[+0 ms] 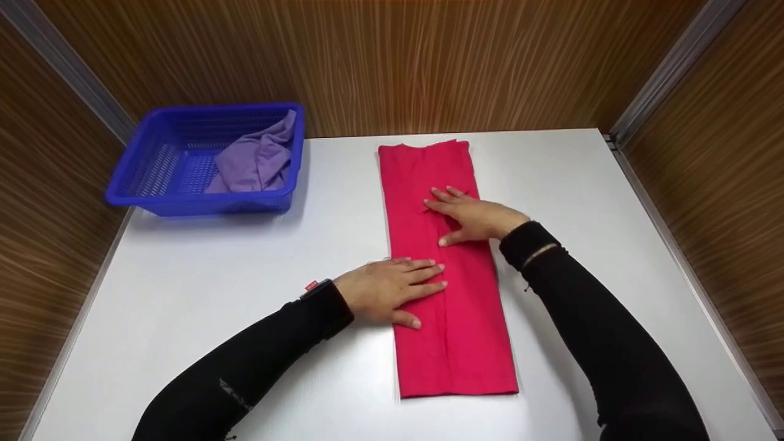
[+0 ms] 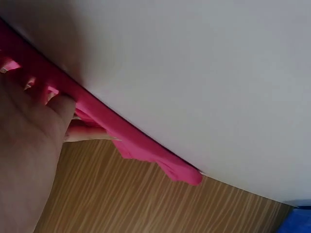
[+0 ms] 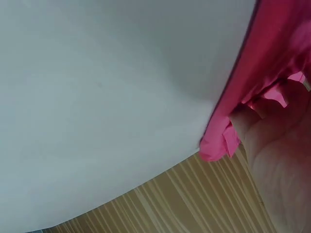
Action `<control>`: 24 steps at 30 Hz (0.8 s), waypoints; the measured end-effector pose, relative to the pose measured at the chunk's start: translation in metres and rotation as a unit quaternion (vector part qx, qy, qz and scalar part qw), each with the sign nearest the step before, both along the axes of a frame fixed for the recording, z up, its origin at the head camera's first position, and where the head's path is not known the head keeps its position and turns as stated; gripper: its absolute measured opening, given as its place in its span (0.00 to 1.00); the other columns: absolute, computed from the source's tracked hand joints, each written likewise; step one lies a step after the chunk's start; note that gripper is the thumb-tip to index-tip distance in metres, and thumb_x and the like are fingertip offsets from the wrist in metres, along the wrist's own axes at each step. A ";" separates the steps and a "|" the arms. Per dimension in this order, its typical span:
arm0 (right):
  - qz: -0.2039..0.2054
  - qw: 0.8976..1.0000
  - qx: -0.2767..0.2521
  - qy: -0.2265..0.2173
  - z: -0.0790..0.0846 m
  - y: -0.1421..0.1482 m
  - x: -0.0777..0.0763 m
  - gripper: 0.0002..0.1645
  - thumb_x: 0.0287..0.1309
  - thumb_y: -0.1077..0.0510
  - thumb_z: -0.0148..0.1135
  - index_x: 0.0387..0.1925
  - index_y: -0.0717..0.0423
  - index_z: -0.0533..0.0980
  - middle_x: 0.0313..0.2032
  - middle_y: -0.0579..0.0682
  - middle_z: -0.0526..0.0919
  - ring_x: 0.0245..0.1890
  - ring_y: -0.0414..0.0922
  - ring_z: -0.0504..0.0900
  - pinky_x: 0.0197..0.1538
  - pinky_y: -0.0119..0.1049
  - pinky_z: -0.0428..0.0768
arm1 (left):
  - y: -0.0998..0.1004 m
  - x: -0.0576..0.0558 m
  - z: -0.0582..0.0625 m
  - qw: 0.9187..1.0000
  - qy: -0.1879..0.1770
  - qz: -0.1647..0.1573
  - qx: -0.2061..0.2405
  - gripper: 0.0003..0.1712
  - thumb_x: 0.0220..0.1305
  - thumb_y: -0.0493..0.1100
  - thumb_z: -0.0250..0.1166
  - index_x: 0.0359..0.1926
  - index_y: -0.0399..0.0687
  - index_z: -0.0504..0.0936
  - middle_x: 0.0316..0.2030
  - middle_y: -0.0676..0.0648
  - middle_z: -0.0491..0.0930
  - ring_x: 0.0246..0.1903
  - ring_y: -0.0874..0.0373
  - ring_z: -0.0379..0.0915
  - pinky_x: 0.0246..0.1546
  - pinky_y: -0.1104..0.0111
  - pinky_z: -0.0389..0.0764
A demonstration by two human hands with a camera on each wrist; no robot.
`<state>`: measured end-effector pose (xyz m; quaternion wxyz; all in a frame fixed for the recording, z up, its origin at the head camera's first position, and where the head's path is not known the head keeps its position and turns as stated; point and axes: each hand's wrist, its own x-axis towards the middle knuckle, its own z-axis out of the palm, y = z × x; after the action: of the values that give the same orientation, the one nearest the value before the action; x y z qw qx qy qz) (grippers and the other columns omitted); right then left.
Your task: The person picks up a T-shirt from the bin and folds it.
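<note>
A red-pink garment (image 1: pixel 471 343), folded into a long narrow strip, lies flat on the white table, its length running away from the person. On its left half rests the left hand (image 1: pixel 392 289), fingers spread and pointing right toward the lengthwise seam line down the middle. Farther up, the right hand (image 1: pixel 474 215) touches the cloth from the right side with its fingers extended. Small creases show under the right fingers. Both wrist views show the garment's folded edge (image 2: pixel 146 145) beside the hands; neither hand grips it.
A blue plastic basket (image 1: pixel 153 201) stands at the table's back left, with a crumpled purple cloth (image 1: pixel 254 160) inside. Wood-grain panels (image 1: pixel 429 67) enclose the back and both sides. White table surface (image 1: pixel 245 263) shows on both sides of the garment.
</note>
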<state>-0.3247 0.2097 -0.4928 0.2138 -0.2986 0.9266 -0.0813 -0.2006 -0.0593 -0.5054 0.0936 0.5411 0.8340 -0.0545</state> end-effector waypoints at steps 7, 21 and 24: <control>0.040 0.995 0.016 0.087 -0.011 0.015 0.024 0.52 0.70 0.28 0.57 0.85 0.38 0.50 0.87 0.48 0.45 0.87 0.56 0.46 0.77 0.62 0.71 | -0.012 -0.017 -0.003 0.998 -0.001 0.059 0.035 0.50 0.73 0.79 0.44 0.85 0.63 0.47 0.86 0.53 0.47 0.86 0.52 0.45 0.85 0.50 0.55; 0.032 0.995 0.048 0.077 -0.009 -0.006 0.023 0.56 0.68 0.22 0.52 0.86 0.39 0.45 0.87 0.51 0.41 0.87 0.60 0.43 0.78 0.65 0.68 | -0.041 -0.049 -0.003 0.993 -0.004 0.102 0.062 0.49 0.71 0.79 0.50 0.84 0.67 0.54 0.85 0.51 0.51 0.85 0.49 0.50 0.83 0.45 0.59; 0.029 0.996 0.048 0.071 -0.008 -0.019 0.014 0.56 0.69 0.21 0.50 0.86 0.39 0.44 0.87 0.51 0.41 0.87 0.60 0.42 0.79 0.66 0.65 | -0.053 -0.059 -0.004 0.992 -0.006 0.106 0.061 0.49 0.70 0.79 0.50 0.84 0.68 0.54 0.85 0.53 0.51 0.85 0.50 0.50 0.83 0.43 0.58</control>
<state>-0.3109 0.1911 -0.5008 0.1639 -0.3195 0.9333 -0.0092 -0.2595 -0.1123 -0.5089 0.0711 0.4543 0.8880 0.0101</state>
